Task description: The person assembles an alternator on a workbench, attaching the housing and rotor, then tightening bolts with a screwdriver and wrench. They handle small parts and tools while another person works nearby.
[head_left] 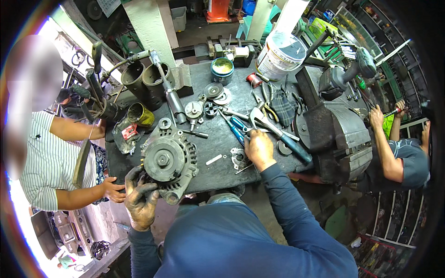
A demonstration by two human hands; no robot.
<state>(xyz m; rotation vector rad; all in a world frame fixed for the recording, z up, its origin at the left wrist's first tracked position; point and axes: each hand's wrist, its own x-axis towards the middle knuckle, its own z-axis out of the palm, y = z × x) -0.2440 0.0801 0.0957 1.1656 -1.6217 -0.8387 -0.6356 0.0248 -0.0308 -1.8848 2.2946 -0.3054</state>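
Note:
An alternator [163, 159] with a round pulley and a slotted metal housing lies on the dark workbench [211, 173]. Close by its left side is my left hand [140, 204], blackened with grease, its fingers bent but apart and nothing visible between them. My right hand [259, 149] rests low over the bench with fingers bunched; what they hold, if anything, is hidden. Just left of that hand lie a small metal bracket [239, 159] and blue-handled screwdrivers [237, 134]. A hammer [280, 135] with a dark blue grip lies beyond it.
Pulleys [213, 91], pliers [268, 99] and a grease tub [222, 69] occupy the far bench. A vise [331, 139] stands right, beside a white bucket [281, 55]. One person [46, 153] stands left with a hand near the bench; another [394, 157] works at right.

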